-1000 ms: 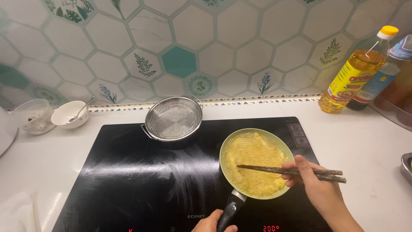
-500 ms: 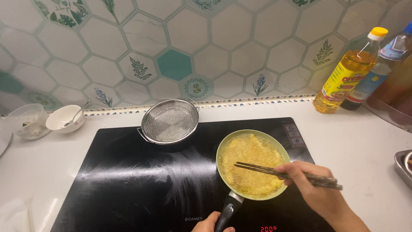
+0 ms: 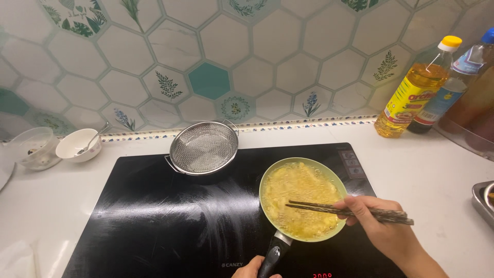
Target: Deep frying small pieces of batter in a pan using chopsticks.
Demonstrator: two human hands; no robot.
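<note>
Hexagon-tiled wall backs a white tabletop (image 3: 422, 170) carrying a black cooktop (image 3: 154, 221). On its near right sits a green pan (image 3: 302, 200) of yellow egg; the right hand (image 3: 381, 226) pinches chopsticks (image 3: 350, 210) over it, the left hand (image 3: 252, 268) grips the pan handle (image 3: 271, 255). Farther left stands a mesh strainer (image 3: 203, 148); oil bottles (image 3: 414, 95) stand far right.

Single head view, looking steeply down from above front edge of black cooktop (image 3: 154, 226), facing tiled wall (image 3: 267, 62) at back. Sitting fairly near: cooktop filling lower middle, its front edge cut off by bottom border. White counter (image 3: 432, 175) running off both sides. Person's own forearm entering at bottom right corner. No second view sharing scene.
</note>
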